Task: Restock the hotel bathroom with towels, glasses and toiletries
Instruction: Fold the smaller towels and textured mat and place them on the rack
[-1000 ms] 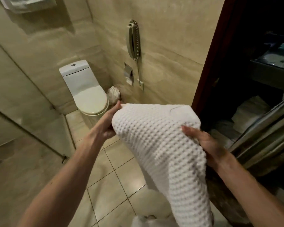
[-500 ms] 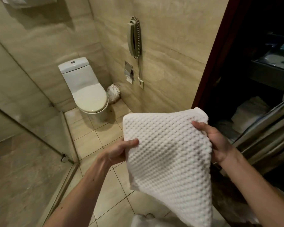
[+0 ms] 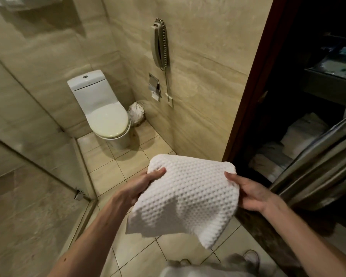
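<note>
Because the space beyond the dark wooden door frame (image 3: 254,96) lies in deep shadow, the folded white linens (image 3: 300,134) stacked there are hard to count, and grey pleated fabric (image 3: 318,166) covers part of them. At the left, a glass shower screen (image 3: 28,176) runs out of view. One toilet (image 3: 106,116), lid down, stands in the far corner on the tiled floor (image 3: 112,172).

One white waffle-weave towel (image 3: 188,196) is up in the air over the floor, between the two hands, and its lower edge hangs free. The left hand (image 3: 142,184) has the towel's left edge in its grip, thumb on top and fingers hidden under the cloth. The right hand (image 3: 250,192) takes the right edge in a like grip, its fingers also out of sight.

One wall phone (image 3: 160,43) hangs above one toilet-paper holder (image 3: 154,86). One small bin with a white liner (image 3: 136,113) sits just beside the toilet. A pale object (image 3: 28,3) at the top left is cut off by the edge and cannot be made out.
</note>
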`<state>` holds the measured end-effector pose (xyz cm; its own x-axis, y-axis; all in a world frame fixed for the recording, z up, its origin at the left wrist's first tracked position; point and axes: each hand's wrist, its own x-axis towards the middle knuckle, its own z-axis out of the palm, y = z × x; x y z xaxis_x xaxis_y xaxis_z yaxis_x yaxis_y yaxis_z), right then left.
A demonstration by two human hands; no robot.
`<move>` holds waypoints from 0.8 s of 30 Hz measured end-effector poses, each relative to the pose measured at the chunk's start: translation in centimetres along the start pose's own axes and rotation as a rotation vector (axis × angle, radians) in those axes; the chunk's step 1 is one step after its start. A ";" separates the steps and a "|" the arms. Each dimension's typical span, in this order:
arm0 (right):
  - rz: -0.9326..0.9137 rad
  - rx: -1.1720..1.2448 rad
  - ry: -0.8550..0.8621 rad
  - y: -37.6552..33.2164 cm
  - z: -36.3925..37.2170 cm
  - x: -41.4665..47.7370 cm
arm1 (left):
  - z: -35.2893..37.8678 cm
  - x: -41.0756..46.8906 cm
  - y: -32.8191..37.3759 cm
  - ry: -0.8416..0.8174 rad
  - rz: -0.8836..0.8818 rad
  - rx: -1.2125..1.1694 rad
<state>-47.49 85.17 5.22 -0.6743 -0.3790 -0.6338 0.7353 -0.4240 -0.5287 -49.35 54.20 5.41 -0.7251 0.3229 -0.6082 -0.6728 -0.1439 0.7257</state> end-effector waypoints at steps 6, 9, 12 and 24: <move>0.021 -0.028 0.063 -0.5 1.4 0.9 | -0.4 0.7 1.7 0.093 -0.042 0.019; -0.004 -0.162 0.066 -2.7 2.8 0.9 | -0.8 0.5 3.7 0.062 -0.163 -0.036; -0.147 -0.334 0.028 -7.9 5.6 0.0 | -0.2 -0.6 8.7 0.047 -0.133 0.015; -0.848 -0.421 -0.183 -18.0 10.4 -3.9 | 1.2 -7.4 19.8 -0.075 0.831 0.197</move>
<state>-58.79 85.73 23.01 -0.9668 -0.2197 0.1307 -0.0607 -0.2996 -0.9521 -57.11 50.04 24.67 -0.9552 0.2467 0.1633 0.1150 -0.1987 0.9733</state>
